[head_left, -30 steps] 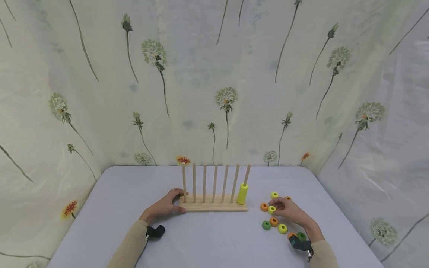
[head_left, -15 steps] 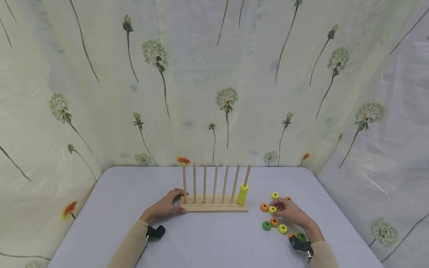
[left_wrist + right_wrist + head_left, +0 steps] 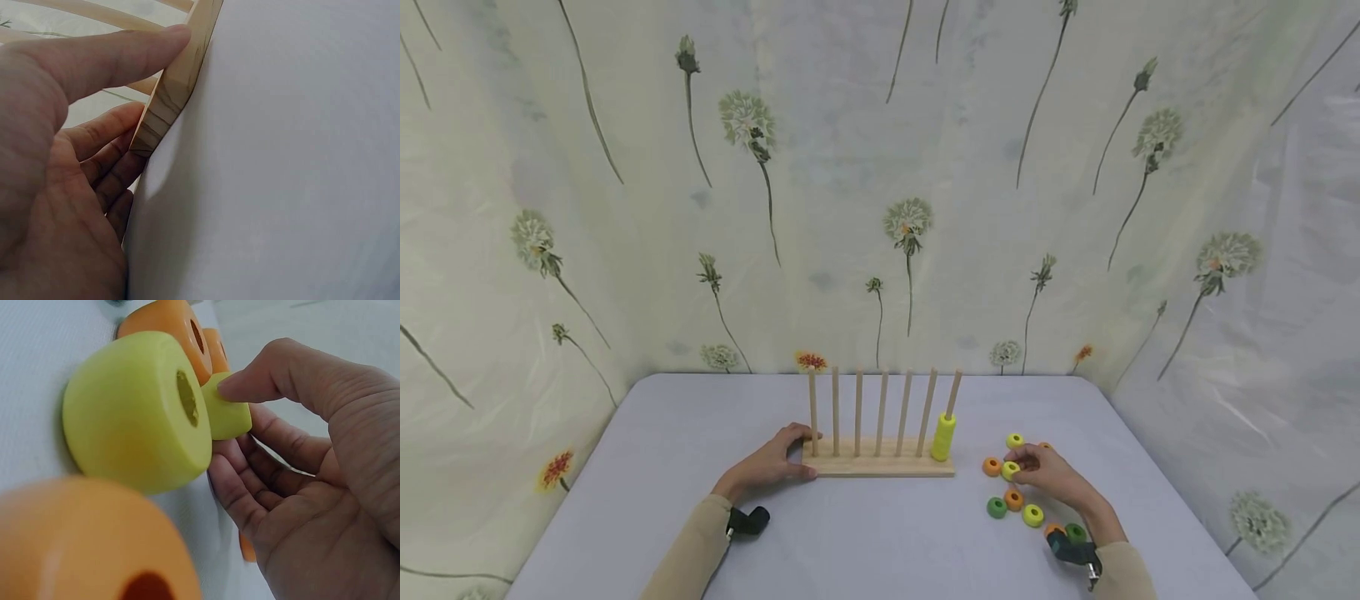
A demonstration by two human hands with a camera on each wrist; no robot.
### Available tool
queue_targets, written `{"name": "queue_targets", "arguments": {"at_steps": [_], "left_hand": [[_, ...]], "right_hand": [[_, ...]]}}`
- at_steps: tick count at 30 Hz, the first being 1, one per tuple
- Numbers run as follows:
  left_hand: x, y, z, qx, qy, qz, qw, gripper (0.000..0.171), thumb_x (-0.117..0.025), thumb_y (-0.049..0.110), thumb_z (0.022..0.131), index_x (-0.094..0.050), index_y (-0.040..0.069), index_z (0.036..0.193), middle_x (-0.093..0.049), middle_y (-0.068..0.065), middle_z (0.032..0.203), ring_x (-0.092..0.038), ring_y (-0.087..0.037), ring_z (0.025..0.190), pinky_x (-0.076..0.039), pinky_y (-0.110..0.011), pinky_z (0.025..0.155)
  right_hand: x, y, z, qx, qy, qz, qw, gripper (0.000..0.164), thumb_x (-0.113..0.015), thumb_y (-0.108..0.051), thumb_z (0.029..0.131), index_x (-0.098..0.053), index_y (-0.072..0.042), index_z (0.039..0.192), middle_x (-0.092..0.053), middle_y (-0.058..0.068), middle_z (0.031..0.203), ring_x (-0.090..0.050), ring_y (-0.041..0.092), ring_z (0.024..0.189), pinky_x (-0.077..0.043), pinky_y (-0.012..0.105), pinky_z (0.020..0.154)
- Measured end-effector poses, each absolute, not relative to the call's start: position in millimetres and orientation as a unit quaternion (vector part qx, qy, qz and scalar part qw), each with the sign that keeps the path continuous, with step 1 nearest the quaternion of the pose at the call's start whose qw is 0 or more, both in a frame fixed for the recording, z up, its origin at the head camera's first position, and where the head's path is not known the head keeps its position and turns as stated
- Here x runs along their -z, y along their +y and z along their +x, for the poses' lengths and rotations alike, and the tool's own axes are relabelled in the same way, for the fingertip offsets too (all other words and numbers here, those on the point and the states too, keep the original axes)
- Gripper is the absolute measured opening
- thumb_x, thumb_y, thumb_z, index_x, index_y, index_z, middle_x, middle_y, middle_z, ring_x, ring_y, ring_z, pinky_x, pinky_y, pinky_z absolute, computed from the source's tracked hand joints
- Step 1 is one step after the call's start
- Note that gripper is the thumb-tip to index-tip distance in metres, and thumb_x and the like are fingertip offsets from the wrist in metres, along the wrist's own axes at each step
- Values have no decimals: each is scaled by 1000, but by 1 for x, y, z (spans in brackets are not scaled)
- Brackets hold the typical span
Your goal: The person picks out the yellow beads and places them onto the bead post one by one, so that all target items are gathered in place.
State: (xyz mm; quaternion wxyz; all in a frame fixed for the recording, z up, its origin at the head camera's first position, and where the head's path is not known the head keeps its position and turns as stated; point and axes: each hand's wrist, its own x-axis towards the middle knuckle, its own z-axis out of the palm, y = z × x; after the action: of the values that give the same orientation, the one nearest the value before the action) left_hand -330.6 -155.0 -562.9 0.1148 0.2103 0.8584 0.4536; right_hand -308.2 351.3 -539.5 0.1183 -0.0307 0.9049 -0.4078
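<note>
A white tabletop [image 3: 865,542] with a smooth, matte surface and rounded far corners spreads below a pale backdrop [image 3: 827,167] printed with dandelions on long dark stems. The sheeting hangs behind the far edge and along both sides, shiny and creased at the right.

Midway between the tabletop's left and right edges stands a wooden rack [image 3: 880,469], its long side roughly parallel to the far edge. Seven slim round pegs rise from its flat base; the rightmost carries a stack of yellow beads [image 3: 943,439] (too closely packed to count). The left hand [image 3: 771,458] grips the rack's left end, thumb at the front and fingers behind, where the end face shows dark, curving grain.

Between the rack and the tabletop's right edge, the right hand [image 3: 1051,477] pinches a yellow bead [image 3: 228,415] between thumb and fingers; whether it is lifted, I cannot tell. An orange bead [image 3: 992,467] sits just beside it. Around them lie more loose beads in yellow, orange and green, including a green bead [image 3: 997,507] toward the rack. They are squat and rounded, glossy, each visible hole dark. Beige sleeves [image 3: 688,546] cover both forearms.
</note>
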Motion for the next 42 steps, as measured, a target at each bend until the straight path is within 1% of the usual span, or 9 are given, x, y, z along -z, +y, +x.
{"name": "queue_targets", "arguments": {"at_steps": [6,13,21,24,27,33,42], "left_hand": [[564,-155,-331,-451,860,209,115,62,-81,37,76,-54,19,129,-44,-7,140,-32,-32,139,-23,-57,115],[564,-155,-332,-448,861,211,115,61,-80,36,76,-54,18,129,-44,-8,141,-31,-33,140,-22,-58,114],[562,-155,-331,-447,862,208,118,63,-81,38,76,-54,18,129,-44,-7,141,-31,-33,140,-22,-58,115],[563,-155,-330,-447,862,208,118,61,-81,36,76,-54,19,128,-44,-7,141,-30,-33,141,-22,-58,115],[562,-155,-330,-448,862,207,118,60,-81,36,76,-54,20,128,-43,-6,141,-30,-32,141,-21,-57,115],[563,-154,-331,-447,862,211,115,61,-80,35,77,-54,17,128,-43,-7,142,-30,-34,140,-22,-58,115],[563,-155,-331,-450,860,209,117,62,-81,36,76,-54,17,129,-44,-7,141,-30,-33,140,-22,-58,115]], "right_hand": [[538,352,-309,400,909,-40,105,34,-74,-12,82,-62,-1,111,-62,8,107,-56,18,93,-50,28,75],[536,351,-308,394,914,-13,95,34,-74,-16,82,-62,-4,111,-63,7,107,-58,18,94,-50,30,78],[535,352,-309,392,916,-24,83,31,-70,-14,85,-62,-4,113,-63,7,107,-55,17,91,-48,26,74],[534,352,-308,389,917,-33,78,31,-68,-14,86,-61,-2,113,-62,9,107,-54,18,91,-48,28,74],[532,350,-307,393,916,-23,74,30,-68,-14,85,-62,-3,113,-62,8,106,-54,18,91,-48,27,74],[529,350,-309,393,917,-31,65,28,-68,-14,85,-62,-5,111,-63,7,108,-55,17,92,-49,26,73],[520,347,-306,404,911,-48,61,29,-71,-15,85,-62,-4,111,-64,8,110,-57,18,96,-51,28,79]]}}
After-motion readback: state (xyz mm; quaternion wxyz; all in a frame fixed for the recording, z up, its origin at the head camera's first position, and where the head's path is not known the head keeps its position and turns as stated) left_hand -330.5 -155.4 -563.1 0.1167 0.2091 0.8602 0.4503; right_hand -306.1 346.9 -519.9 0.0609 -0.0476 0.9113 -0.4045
